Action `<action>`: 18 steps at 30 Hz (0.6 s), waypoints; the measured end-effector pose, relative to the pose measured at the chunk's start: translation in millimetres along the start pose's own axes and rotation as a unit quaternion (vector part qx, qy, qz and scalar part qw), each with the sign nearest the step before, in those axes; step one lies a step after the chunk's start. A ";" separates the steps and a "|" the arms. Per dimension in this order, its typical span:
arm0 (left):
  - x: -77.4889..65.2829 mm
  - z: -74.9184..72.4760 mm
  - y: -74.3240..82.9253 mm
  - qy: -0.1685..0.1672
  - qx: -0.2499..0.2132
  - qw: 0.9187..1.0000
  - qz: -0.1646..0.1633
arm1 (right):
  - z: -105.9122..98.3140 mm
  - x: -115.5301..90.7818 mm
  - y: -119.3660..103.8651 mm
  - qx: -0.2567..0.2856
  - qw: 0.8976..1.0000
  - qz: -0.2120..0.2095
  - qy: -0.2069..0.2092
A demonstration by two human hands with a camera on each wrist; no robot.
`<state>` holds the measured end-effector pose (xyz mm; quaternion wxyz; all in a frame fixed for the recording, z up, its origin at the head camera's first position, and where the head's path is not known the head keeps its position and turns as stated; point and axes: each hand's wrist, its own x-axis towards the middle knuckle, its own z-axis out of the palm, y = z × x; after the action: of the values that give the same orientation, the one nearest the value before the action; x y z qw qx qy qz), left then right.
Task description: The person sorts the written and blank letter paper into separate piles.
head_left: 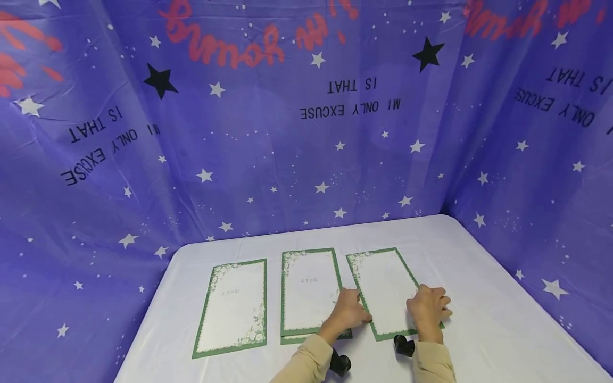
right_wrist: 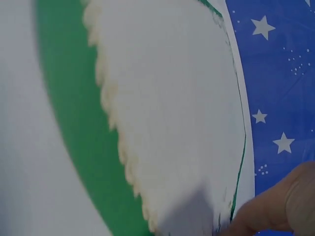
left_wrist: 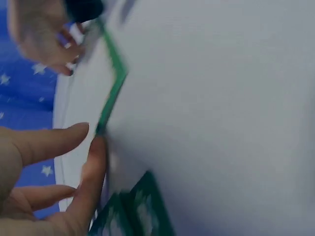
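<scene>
A white sheet of paper with a green floral border lies at the right of the row, between both hands. My left hand pinches its left edge near the lower corner; in the left wrist view the thumb and index finger meet at the green edge. Opposite, my right hand holds the right edge, covering part of the border. The right wrist view shows the sheet's pale face close up, with the thumb at its edge.
To the left lies another bordered sheet with faint writing, overlapping one beneath it. Farther left is a similar sheet. All rest on a white-covered table. Purple star-printed curtains surround its back and sides.
</scene>
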<state>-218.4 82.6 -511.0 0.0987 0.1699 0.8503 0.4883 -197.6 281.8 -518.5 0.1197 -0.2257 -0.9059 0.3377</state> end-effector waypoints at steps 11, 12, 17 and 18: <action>-9.2 -85.4 -21.0 0.081 -0.034 0.996 -0.013 | 20.0 -10.4 -47.4 0.121 0.988 -0.089 -0.019; -12.8 -94.6 -23.1 0.100 -0.005 0.995 -0.020 | 24.0 -13.9 -53.7 0.131 0.986 -0.099 -0.038; -34.0 -129.4 -31.6 0.146 0.085 0.983 -0.078 | 46.2 -33.2 -79.3 0.142 0.972 -0.101 -0.159; -37.6 -133.7 -33.8 0.147 0.093 0.981 -0.086 | 50.2 -36.2 -82.4 0.139 0.970 -0.100 -0.173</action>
<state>-234.9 -54.1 -472.8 -0.0019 0.0311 0.9086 0.4165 -211.7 180.8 -503.3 0.0246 -0.0532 -0.8751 0.4804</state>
